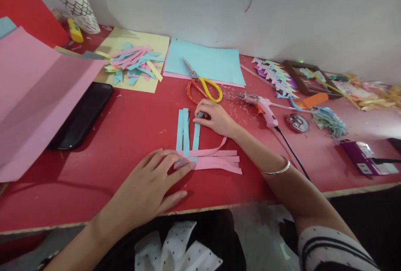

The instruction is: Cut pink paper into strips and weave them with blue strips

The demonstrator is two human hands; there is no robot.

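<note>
My left hand (150,183) lies with its fingers spread, the fingertips pressing on the left end of several pink paper strips (219,160). My right hand (216,117) pinches the upper end of a light blue paper strip (196,135), which crosses the pink ones. Left of it stand upright-lying blue strips (180,131), their lower ends among the pink strips. One pink strip (219,145) curls up under my right wrist. Scissors (199,83) with red and yellow handles lie just beyond my right hand. My left fingers hide part of the crossing.
Blue and pink sheets (206,60) lie by the wall, beside a yellow sheet (140,85) with cut scraps (134,62). To the right are a pink glue gun (263,106) with its cord and a purple box (360,158). A black phone (84,116) lies left, under a pink sheet (40,91).
</note>
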